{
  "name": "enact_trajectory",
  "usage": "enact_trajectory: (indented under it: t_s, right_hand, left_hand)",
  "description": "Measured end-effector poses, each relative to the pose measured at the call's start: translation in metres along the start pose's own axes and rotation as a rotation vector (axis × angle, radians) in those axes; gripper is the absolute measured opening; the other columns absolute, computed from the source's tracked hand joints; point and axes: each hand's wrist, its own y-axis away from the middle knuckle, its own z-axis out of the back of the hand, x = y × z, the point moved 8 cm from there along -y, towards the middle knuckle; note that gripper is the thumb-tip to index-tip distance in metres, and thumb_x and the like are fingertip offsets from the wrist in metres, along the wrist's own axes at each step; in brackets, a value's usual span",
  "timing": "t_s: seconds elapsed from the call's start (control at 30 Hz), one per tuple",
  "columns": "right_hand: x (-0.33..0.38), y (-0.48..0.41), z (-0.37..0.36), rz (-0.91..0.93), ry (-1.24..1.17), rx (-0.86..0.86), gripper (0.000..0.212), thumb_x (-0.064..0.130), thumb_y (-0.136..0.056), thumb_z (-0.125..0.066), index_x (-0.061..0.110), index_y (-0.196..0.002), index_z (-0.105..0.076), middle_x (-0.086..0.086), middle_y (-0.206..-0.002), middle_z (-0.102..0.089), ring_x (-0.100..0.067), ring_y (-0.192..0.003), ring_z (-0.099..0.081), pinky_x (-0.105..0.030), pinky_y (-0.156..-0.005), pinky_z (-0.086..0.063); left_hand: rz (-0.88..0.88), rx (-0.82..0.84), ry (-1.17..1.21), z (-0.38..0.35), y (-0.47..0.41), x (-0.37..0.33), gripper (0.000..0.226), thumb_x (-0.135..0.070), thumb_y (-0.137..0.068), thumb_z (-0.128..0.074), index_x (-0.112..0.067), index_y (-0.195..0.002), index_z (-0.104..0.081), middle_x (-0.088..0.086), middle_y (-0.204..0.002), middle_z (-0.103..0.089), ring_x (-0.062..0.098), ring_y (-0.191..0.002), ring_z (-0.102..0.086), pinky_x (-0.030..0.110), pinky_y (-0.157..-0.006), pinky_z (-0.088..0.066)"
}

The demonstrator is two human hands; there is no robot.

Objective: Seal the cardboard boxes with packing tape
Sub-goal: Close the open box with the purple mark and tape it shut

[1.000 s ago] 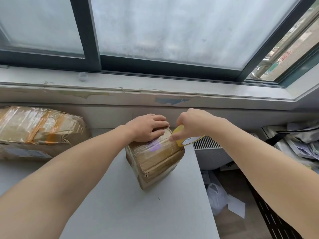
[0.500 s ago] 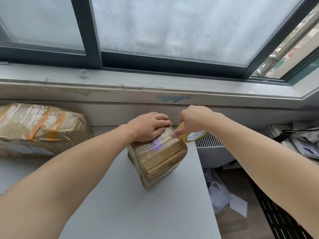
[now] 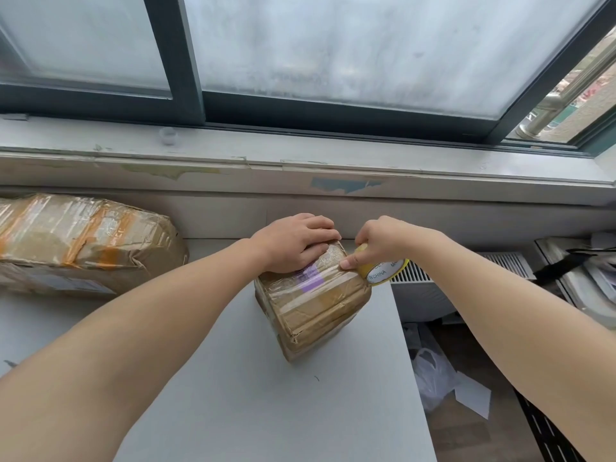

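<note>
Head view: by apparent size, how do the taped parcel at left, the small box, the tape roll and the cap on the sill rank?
1. taped parcel, even though the frame edge cuts it off
2. small box
3. tape roll
4. cap

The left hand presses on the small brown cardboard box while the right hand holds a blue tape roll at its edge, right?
No: the head view shows a yellow tape roll, not blue. The left hand presses on the small brown cardboard box; the right hand holds the roll.
</note>
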Motion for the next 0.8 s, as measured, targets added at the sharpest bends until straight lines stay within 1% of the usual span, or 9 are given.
enact_trajectory:
  t_s: [0.17, 0.3, 0.37, 0.43, 0.5, 0.53, 0.6, 0.67, 0.8]
  right_hand:
    - [0.001, -0.003, 0.001, 0.036, -0.039, 0.011, 0.074, 0.086, -0.071, -0.065, 0.013, -0.070, -0.060, 0.001, -0.063, -0.051, -0.017, -0.065, -0.050, -0.034, -0.059, -0.035]
    - [-0.005, -0.002, -0.007, 0.020, -0.097, 0.018, 0.063, 0.083, -0.073, -0.068, 0.023, -0.062, -0.053, 0.008, -0.063, -0.051, -0.012, -0.065, -0.049, -0.030, -0.057, -0.035]
    - [-0.006, -0.002, -0.009, 0.010, -0.112, 0.013, 0.056, 0.082, -0.073, -0.068, 0.033, -0.062, -0.044, 0.013, -0.066, -0.048, -0.005, -0.067, -0.046, -0.027, -0.056, -0.033]
    - [-0.007, -0.003, -0.012, 0.009, -0.091, 0.012, 0.053, 0.084, -0.072, -0.067, 0.034, -0.068, -0.051, 0.014, -0.072, -0.050, -0.009, -0.074, -0.050, -0.027, -0.060, -0.036]
    - [-0.008, -0.004, -0.015, 0.006, -0.074, 0.022, 0.058, 0.086, -0.071, -0.066, 0.030, -0.088, -0.065, 0.012, -0.083, -0.055, -0.017, -0.089, -0.054, -0.031, -0.070, -0.041]
    - [-0.008, -0.003, -0.016, 0.000, -0.077, 0.020, 0.060, 0.086, -0.070, -0.066, 0.030, -0.093, -0.065, 0.012, -0.084, -0.055, -0.019, -0.092, -0.053, -0.031, -0.073, -0.041]
    - [-0.006, -0.003, -0.015, 0.010, -0.075, 0.018, 0.054, 0.085, -0.071, -0.067, 0.032, -0.077, -0.055, 0.015, -0.078, -0.052, -0.019, -0.091, -0.053, -0.031, -0.070, -0.040]
    - [-0.003, -0.003, -0.012, 0.010, -0.071, 0.026, 0.053, 0.084, -0.072, -0.067, 0.035, -0.070, -0.048, 0.016, -0.076, -0.052, -0.018, -0.088, -0.054, -0.032, -0.069, -0.039]
    - [-0.002, 0.002, -0.013, 0.014, -0.085, 0.023, 0.054, 0.082, -0.073, -0.068, 0.034, -0.065, -0.045, 0.015, -0.070, -0.049, -0.010, -0.074, -0.049, -0.027, -0.060, -0.035]
  left_hand:
    - [-0.024, -0.009, -0.003, 0.000, 0.001, 0.002, 0.053, -0.050, -0.103, -0.028, -0.030, -0.144, -0.055, -0.006, -0.148, -0.050, 0.020, -0.135, -0.045, 0.042, -0.115, -0.037]
    - [-0.042, -0.023, -0.001, 0.001, -0.001, -0.002, 0.043, -0.042, -0.107, -0.039, -0.030, -0.145, -0.054, -0.007, -0.149, -0.049, 0.018, -0.137, -0.042, 0.041, -0.116, -0.037]
    - [-0.045, 0.000, -0.008, 0.002, -0.001, -0.003, 0.045, -0.047, -0.107, -0.039, -0.032, -0.148, -0.050, -0.008, -0.153, -0.045, 0.017, -0.141, -0.038, 0.042, -0.117, -0.036]
    - [-0.087, 0.035, -0.061, 0.001, 0.004, -0.006, 0.060, -0.062, -0.103, -0.034, -0.033, -0.156, -0.038, -0.005, -0.161, -0.033, 0.019, -0.150, -0.026, 0.045, -0.122, -0.029]
    - [-0.114, 0.132, -0.126, -0.003, 0.019, -0.005, 0.085, -0.081, -0.093, -0.030, -0.035, -0.162, -0.014, -0.004, -0.171, -0.007, 0.019, -0.158, 0.000, 0.047, -0.129, -0.008]
    - [-0.118, 0.196, -0.154, -0.006, 0.029, -0.003, 0.098, -0.089, -0.086, -0.029, -0.035, -0.163, -0.002, -0.006, -0.172, 0.007, 0.017, -0.157, 0.013, 0.046, -0.128, 0.004]
    - [-0.110, 0.306, -0.223, -0.009, 0.047, 0.001, 0.119, -0.098, -0.076, -0.031, -0.030, -0.162, 0.014, -0.004, -0.169, 0.025, 0.015, -0.152, 0.031, 0.048, -0.123, 0.018]
    - [-0.088, 0.380, -0.289, -0.011, 0.056, 0.005, 0.130, -0.102, -0.069, -0.033, -0.027, -0.161, 0.021, -0.003, -0.166, 0.033, 0.015, -0.149, 0.037, 0.055, -0.122, 0.020]
    - [-0.037, 0.395, -0.279, -0.014, 0.056, 0.003, 0.135, -0.100, -0.067, -0.045, -0.029, -0.161, 0.021, -0.010, -0.161, 0.039, 0.013, -0.148, 0.039, 0.064, -0.122, 0.013]
